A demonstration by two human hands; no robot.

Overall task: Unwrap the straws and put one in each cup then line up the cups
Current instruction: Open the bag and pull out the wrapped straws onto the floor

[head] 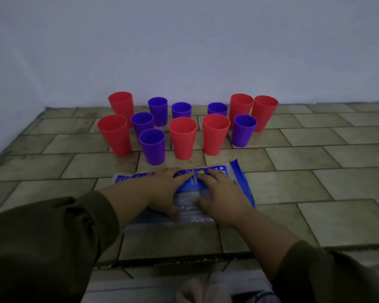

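Note:
A blue and clear plastic straw packet [242, 182] lies flat on the tiled floor in front of me. Both hands are on its middle, side by side. My left hand [164, 191] and my right hand [220, 191] each hold it, with fingers over the blue far part and thumbs on the clear near part. The straws inside are blurred. Behind the packet stands a loose cluster of upright, empty cups: several red cups [182, 136] and several purple cups [152, 145].
A pale wall [184, 51] rises just behind the cups and along the left. The tiled floor [315, 182] stretches out to the right. A step edge [184, 256] crosses below my forearms. Pale cloth [197, 291] shows at the bottom.

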